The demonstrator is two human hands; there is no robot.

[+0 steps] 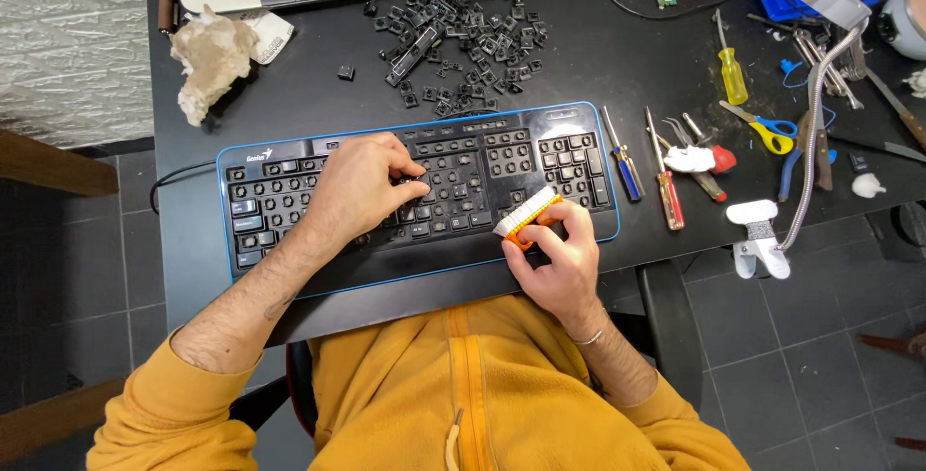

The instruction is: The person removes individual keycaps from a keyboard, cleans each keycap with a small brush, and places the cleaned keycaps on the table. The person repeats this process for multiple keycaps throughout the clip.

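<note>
Keyboard lies centre frame on the black desk, many keycaps stripped. Left hand is pressed on the bare key bed, fingers curled. Small brush is pinched in the right hand, bristles at the keyboard's lower right. Brushing step judged underway; short sweeps across open slots are called for next. Loose keycaps are piled upper centre.

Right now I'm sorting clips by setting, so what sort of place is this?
Probably an electronics repair bench: a black keyboard stripped of keys, a pile of loose keycaps, and screwdrivers laid out. The right hand holds a small brush.
</note>
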